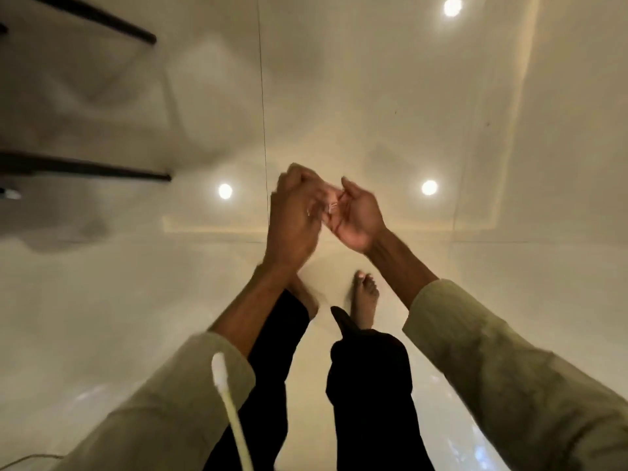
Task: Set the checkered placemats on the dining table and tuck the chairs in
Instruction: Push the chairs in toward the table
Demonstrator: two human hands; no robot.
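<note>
- Head view shows no checkered placemat and no tabletop anywhere; where the mats lie cannot be told from here.
- Two dark, thin, straight furniture legs (pixel 112 24) reach in from the upper-left edge. They may belong to a chair or to the dining table, but blur makes it impossible to say which.
- My reading is that no placing or tucking step is in hand: the person stands on the floor between steps, with both hands busy with each other and not with any task object.
- The next move would call for looking up to find the table and mats, then freeing both hands to take a mat by its edges, or to take hold of a chair back.
- The left hand (pixel 294 215) is raised in front of the body, back toward the camera, its fingers curled over toward the other hand. A thin pale band seems to sit on one finger.
- The right hand (pixel 356 215) faces it, palm turned up and inward, fingers loosely bent, touching or nearly touching the left fingers.
- Whether either hand pinches some small thing between them is too blurred to tell.
- Both forearms come out of pale green loose sleeves (pixel 509 375).
- Below are black trousers (pixel 370 385) and bare feet (pixel 365 297) on a glossy cream tiled floor (pixel 373 96) that mirrors round ceiling lights.
- A white cable (pixel 231 402) hangs at lower left.
</note>
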